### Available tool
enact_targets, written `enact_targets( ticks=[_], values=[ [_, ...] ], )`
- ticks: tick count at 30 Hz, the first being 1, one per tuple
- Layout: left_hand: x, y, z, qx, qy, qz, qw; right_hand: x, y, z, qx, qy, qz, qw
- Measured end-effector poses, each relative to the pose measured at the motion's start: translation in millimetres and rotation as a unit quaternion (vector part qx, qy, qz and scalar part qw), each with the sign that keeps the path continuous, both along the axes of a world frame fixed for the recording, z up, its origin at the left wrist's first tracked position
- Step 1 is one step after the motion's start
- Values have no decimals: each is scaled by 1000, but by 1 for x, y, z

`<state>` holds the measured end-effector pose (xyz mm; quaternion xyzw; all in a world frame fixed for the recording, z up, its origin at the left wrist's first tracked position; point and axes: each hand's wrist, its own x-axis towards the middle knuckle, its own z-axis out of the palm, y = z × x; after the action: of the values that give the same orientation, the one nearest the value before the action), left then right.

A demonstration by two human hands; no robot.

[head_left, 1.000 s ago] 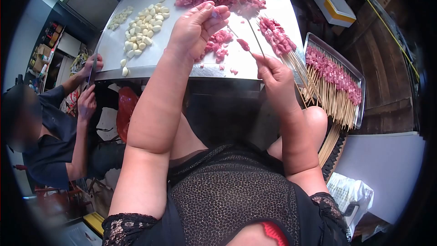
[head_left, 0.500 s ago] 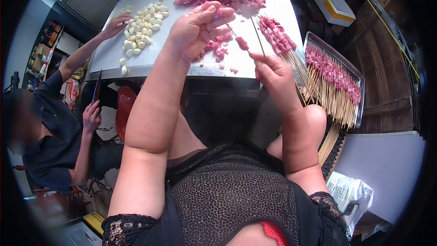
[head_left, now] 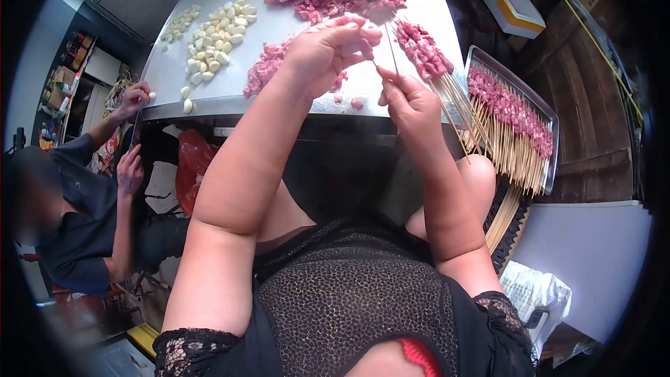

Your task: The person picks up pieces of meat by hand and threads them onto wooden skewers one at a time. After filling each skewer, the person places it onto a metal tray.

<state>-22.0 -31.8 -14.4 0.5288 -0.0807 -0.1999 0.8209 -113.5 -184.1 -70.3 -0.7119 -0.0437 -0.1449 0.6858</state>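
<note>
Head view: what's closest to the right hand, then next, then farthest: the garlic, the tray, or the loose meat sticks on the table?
1. Loose meat sticks, right beside the right hand, which grips a skewer.
2. Tray, farther to its right.
3. Garlic, far off to the left.

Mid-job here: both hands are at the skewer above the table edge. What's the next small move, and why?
Probably slide the left hand down the skewer toward the right hand, seating whatever meat it pinches. Its fingers are closed at the skewer's upper part while the right hand grips lower down. What sits between the fingers is hidden.
</note>
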Motion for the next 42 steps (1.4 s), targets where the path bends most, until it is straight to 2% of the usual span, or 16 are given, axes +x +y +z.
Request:
enact_targets(
  ticks=[5,7,13,17,19,20,22,23,25,27,29,33,37,39,40,42],
  values=[
    [11,4,1,-78,33,67,994,-3,-2,6,-95,-16,2,995],
    [8,-3,5,-184,16,14,983,-4,0,7,-121,-46,1,992],
    [7,-18,4,-231,-31,-138,963,-1,-1,3,-22,-54,13,998],
    [34,-5,11,74,-207,56,974,-3,-17,8,30,-38,-17,999],
    [58,20,1,265,-252,92,926,-7,-26,11,22,3,-44,999],
    [63,25,-8,265,-254,92,926,-10,-27,13,20,-2,-45,999],
    [58,28,-12,449,-309,36,838,-13,-28,15,21,-5,-43,999],
    [56,28,-14,448,-310,35,838,-14,-29,15,21,-6,-41,999],
    [48,23,-16,570,-393,0,722,-15,-29,12,22,-10,-43,999],
    [44,22,-16,596,-403,-26,693,-16,-30,8,24,-15,-45,999],
    [38,20,-14,678,-434,-40,592,-15,-30,7,8,-23,-44,999],
    [27,10,-6,722,-411,-17,557,-17,-29,11,0,-11,-53,999],
    [27,11,-6,744,-371,-8,556,-15,-27,7,-6,-17,-47,999],
    [39,30,-16,538,-253,39,803,-13,-27,2,-16,-22,-50,998],
    [43,37,-11,480,-310,84,816,-16,-25,1,-32,-13,-50,998],
    [47,47,-2,311,-217,114,918,-14,-25,4,-49,-22,-54,997]
  ],
)
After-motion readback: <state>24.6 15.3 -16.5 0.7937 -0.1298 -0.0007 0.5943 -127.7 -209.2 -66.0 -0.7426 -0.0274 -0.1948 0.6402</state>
